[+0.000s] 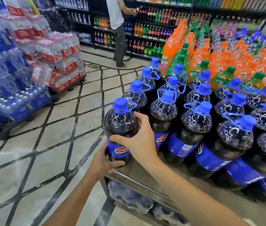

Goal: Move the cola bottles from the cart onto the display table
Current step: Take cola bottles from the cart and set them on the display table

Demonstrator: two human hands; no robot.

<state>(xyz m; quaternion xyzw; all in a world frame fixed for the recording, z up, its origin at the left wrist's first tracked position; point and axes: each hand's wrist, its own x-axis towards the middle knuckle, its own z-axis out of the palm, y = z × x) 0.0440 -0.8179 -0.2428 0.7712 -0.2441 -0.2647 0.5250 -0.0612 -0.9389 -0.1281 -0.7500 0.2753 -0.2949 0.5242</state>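
Head view, single frame.

Both hands are on one dark plastic cola bottle with a blue cap and blue label (120, 128).

- The right hand (138, 139) grips it at shoulder height. The thumb lies across the front just above the label, and the fingers (139, 117) curl round the far side.
- The left hand (103, 160) cups the base, with its thumb (118, 163) hooked along the bottom front edge. The rest of its fingers are hidden behind the bottle.
- The bottle stands upright. Directly under the left thumb is the near corner of the grey metal-edged display table (137, 181). The base looks set on that corner or just short of it; contact cannot be confirmed.

Just beyond the right fingertips, rows of matching blue-capped cola bottles (194, 124) stand packed together on the tabletop. The held bottle lines up as the nearest in the outermost row. Further out are orange soda bottles (227, 57).

Progress, as a judgement: the cola block is largely built and this bottle is at the placing stage. What remains is to seat it, check that it is flush with its neighbour, and let go. The cart is out of frame, so the number of bottles left to move is unknown.

Well away from the left knuckles are stacked shrink-wrapped water packs (55, 51) on the tiled floor. A person in a white top (117, 30) stands at the far shelves.
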